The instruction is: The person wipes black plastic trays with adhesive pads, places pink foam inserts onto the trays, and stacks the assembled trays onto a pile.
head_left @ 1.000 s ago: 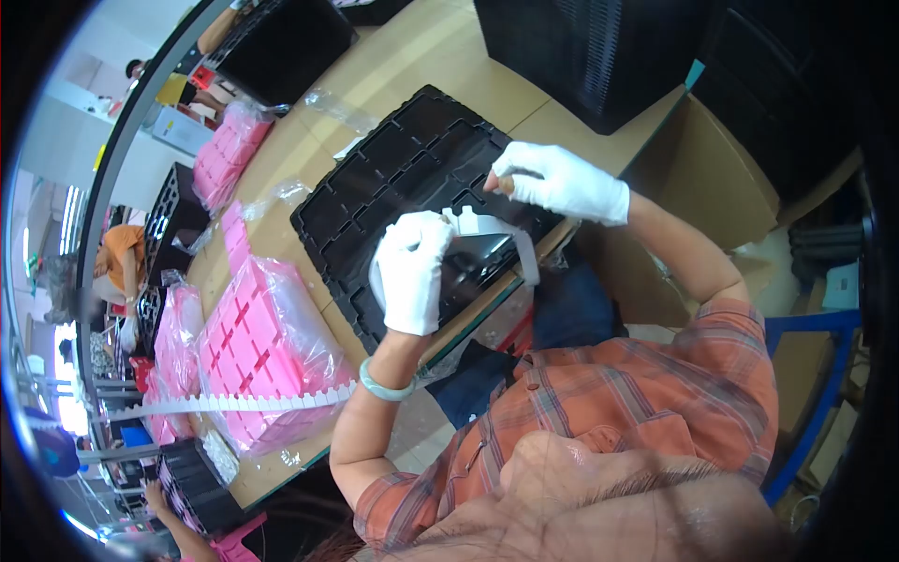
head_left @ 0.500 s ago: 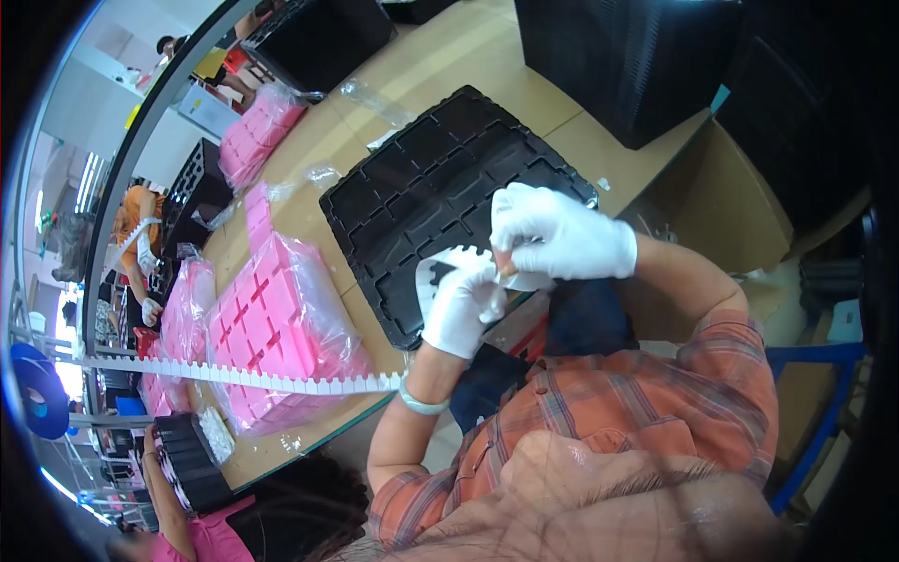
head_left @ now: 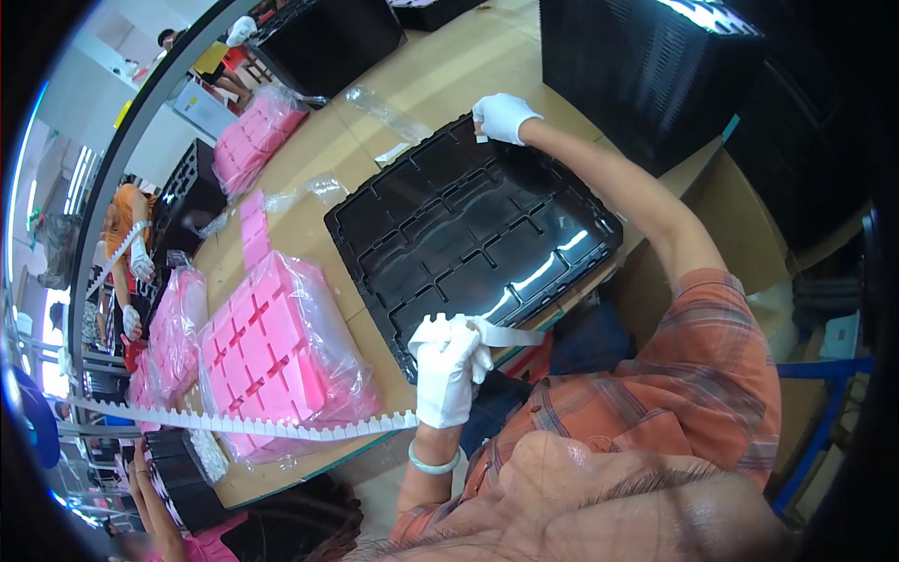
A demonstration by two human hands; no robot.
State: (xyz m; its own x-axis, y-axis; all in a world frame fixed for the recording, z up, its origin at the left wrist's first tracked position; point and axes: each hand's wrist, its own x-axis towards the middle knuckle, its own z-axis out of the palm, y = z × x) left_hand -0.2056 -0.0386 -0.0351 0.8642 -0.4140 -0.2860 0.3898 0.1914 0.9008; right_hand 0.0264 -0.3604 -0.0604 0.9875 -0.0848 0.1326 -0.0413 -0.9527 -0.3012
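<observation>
A white strip with a notched edge [head_left: 281,428] runs from the left to my left hand [head_left: 446,370], which is closed around it. A loose length of the strip sticks out to the right of that hand. My right hand [head_left: 506,119] is at the far corner of a shiny black plastic tray [head_left: 449,225], its fingers closed on a small white piece [head_left: 481,139]. Whether that piece touches the tray, I cannot tell. Both hands wear white gloves. The tray lies on the table, with molded cross-shaped ridges over its surface.
Pink trays wrapped in clear plastic [head_left: 272,351] lie left of the black tray. A tall stack of black trays [head_left: 637,75] stands at the upper right. Crumpled clear film [head_left: 384,112] lies beyond the tray. A blue reel [head_left: 33,421] is at the far left. Other people work nearby.
My right hand has moved away from my left hand, up to the tray's far corner, with a small white piece. My left hand has dropped slightly, still on the strip.
</observation>
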